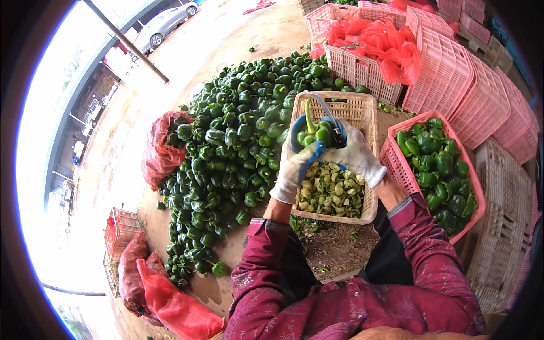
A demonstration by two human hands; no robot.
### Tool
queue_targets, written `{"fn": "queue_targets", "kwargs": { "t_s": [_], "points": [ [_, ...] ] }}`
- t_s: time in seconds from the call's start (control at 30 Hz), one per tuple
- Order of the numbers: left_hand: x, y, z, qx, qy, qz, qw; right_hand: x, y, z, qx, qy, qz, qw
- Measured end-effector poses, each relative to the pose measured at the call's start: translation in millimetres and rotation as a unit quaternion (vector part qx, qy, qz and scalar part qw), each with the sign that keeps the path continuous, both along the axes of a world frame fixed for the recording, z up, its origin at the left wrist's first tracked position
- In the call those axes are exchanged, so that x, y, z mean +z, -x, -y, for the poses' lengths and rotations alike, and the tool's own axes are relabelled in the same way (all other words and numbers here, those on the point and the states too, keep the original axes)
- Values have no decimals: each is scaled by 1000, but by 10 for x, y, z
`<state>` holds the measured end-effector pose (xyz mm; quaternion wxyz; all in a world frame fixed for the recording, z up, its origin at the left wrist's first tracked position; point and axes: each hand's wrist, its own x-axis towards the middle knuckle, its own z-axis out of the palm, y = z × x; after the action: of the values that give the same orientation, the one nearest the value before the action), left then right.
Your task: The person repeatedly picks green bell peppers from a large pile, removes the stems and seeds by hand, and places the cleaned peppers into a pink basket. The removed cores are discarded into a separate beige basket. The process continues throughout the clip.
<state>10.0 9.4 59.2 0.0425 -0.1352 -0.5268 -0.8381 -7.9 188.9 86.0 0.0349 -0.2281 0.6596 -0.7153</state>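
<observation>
My left hand, in a white work glove with blue palm coating, holds a green bell pepper with its long stem pointing up. My right hand, gloved the same way, grips a curved-blade knife; the blade arcs up beside the stem, and the fingers partly hide its dark handle. Both hands meet over a beige plastic crate. Cut pepper cores and stem pieces cover the crate's bottom below my wrists.
A large heap of green bell peppers spreads at left. At right, a pink crate holds peppers. Stacked pink crates and red mesh bags stand behind. Filled mesh sacks lie lower left. A pole rises farther off.
</observation>
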Motion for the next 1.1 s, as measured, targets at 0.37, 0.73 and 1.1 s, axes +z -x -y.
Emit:
{"fn": "queue_targets", "kwargs": {
  "t_s": [0.37,0.73,1.1],
  "points": [
    [41,-13,-86,33,-24,11,999,-170,183,-301,113,105,156,976],
    [-236,217,131,-285,-347,121,885,-253,127,-650,243,223,192,924],
    [-557,217,305,-113,-213,257,936,-620,809,-3865,-467,-477,28,744]
  ]
}}
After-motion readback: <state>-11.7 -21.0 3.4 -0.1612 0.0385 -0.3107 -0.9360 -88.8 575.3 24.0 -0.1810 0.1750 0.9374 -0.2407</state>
